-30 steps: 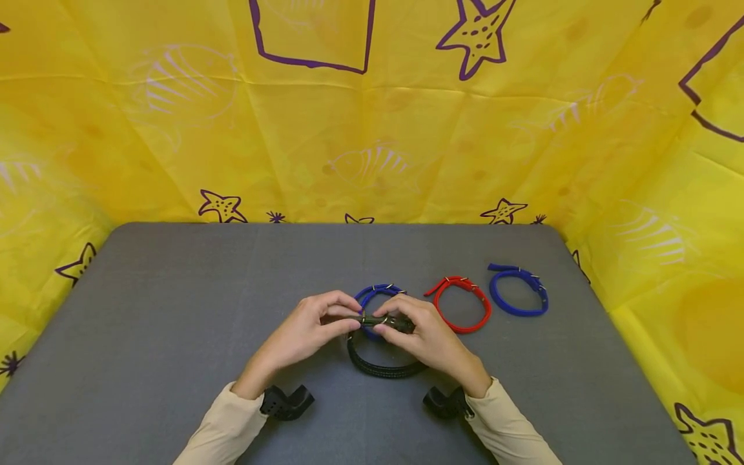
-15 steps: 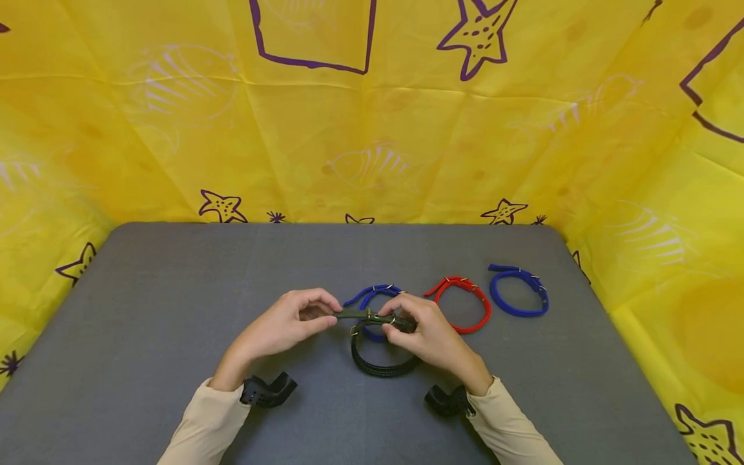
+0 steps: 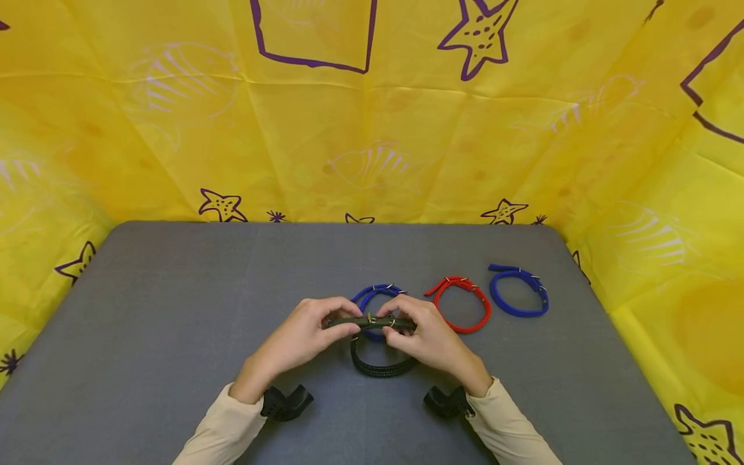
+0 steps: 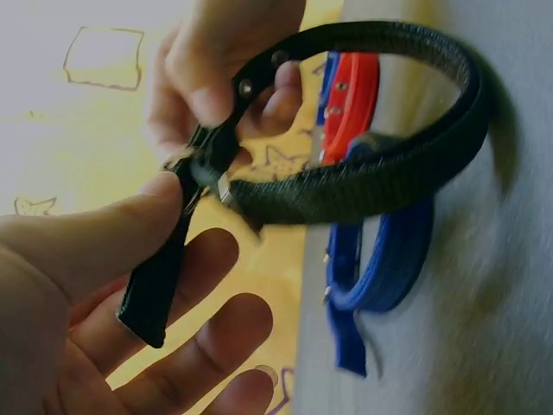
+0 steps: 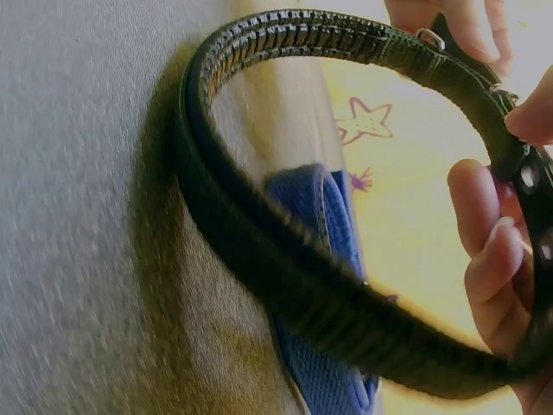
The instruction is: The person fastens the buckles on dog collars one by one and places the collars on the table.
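Observation:
Both hands hold a dark collar [image 3: 382, 371] with a metal buckle, its loop hanging toward the table. My left hand [image 3: 308, 336] pinches the strap beside the buckle between thumb and index finger. In the left wrist view, the strap's free tail [image 4: 149, 303] points down past the thumb while the other fingers stay loose. On the buckle's other side, my right hand [image 3: 433, 336] grips the collar with thumb and fingertips. Punched, metal-ringed holes [image 5: 528, 176] show along the strap in the right wrist view. Partly hidden behind the held collar lies a blue collar [image 3: 380, 286].
A red buckled collar [image 3: 487, 311] lies to the right of my hands. Farther right is a second blue collar [image 3: 526, 314]. All rest on a grey table [image 3: 203, 290], with a yellow patterned cloth [image 3: 372, 129] hanging behind and at the sides.
My left hand drew the strap's end out to the left, then came back right to the buckle. My right hand has stayed nearly in place on the collar.

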Demonstrator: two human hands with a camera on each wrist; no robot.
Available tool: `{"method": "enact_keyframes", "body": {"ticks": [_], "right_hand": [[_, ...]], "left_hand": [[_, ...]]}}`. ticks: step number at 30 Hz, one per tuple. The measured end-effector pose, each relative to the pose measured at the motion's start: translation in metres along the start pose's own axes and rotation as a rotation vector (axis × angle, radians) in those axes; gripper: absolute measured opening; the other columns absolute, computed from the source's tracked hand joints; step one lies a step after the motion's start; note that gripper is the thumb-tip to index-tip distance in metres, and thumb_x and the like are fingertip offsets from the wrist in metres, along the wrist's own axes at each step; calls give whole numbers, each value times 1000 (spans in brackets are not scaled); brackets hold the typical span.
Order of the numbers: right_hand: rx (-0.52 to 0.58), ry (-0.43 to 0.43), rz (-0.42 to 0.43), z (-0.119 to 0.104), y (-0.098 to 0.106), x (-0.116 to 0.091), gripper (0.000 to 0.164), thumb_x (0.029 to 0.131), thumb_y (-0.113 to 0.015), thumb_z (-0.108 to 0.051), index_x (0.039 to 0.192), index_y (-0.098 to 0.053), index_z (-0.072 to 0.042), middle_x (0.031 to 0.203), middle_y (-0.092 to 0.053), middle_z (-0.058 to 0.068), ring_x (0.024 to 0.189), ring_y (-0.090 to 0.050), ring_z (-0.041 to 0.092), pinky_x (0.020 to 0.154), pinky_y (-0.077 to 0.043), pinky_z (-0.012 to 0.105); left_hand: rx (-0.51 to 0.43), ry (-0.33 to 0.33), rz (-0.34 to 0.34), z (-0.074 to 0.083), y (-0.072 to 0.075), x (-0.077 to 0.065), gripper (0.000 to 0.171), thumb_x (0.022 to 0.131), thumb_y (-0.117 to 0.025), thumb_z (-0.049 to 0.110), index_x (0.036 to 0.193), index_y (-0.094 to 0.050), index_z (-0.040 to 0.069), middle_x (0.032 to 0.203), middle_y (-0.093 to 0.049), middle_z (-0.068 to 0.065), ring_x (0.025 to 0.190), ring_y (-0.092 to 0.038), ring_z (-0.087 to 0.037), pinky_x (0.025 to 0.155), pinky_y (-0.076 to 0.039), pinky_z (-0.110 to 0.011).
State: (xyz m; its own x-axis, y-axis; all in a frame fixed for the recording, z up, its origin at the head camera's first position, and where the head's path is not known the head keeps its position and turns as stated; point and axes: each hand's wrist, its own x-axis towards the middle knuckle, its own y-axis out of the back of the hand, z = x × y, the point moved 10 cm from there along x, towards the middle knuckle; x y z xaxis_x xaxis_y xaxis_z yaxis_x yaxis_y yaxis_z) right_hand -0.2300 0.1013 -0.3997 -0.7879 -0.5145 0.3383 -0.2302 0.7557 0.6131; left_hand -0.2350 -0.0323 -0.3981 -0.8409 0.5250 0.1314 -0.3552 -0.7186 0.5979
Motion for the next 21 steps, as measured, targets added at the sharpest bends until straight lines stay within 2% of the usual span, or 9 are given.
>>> {"method": "enact_keyframes", "body": {"ticks": [4,8,12,18,21], "right_hand": [[-37,-36,-27,5,1,0,29,79,-62,-10,105,-60,-23,91,-59,-11,69,-52,8,57,-42,19],[-68,-52,-74,9,-2,-1,37,81,-57,-8,114,-58,-25,91,-55,-12,75,-48,6,63,-41,21],[-94,-63,-139,10,-10,-2,44,85,-49,-8,121,-54,-33,97,-52,-14,84,-45,5,69,-39,22],[-78,-96,-159,14,-15,-3,38,90,-44,-8,116,-56,-34,95,-48,-14,84,-43,4,72,-37,22],[-64,-115,-151,15,-16,-4,34,91,-44,-9,113,-56,-33,92,-47,-11,81,-42,5,70,-37,22]], "left_hand": [[46,8,2,-4,10,-3,20,83,-66,27,103,-64,26,88,-68,12,70,-55,-1,62,-44,-19],[67,21,-35,-7,15,-5,23,85,-65,25,107,-63,26,92,-69,7,76,-58,0,66,-46,-20],[91,22,-65,-8,17,-6,23,86,-63,28,109,-62,30,96,-67,12,80,-58,0,70,-46,-20],[107,22,-54,-9,21,-8,23,86,-63,26,109,-63,29,102,-66,12,81,-57,-2,70,-46,-21],[113,44,-83,-11,18,-8,22,88,-62,25,109,-63,28,98,-66,9,79,-56,-3,69,-45,-21]]}}
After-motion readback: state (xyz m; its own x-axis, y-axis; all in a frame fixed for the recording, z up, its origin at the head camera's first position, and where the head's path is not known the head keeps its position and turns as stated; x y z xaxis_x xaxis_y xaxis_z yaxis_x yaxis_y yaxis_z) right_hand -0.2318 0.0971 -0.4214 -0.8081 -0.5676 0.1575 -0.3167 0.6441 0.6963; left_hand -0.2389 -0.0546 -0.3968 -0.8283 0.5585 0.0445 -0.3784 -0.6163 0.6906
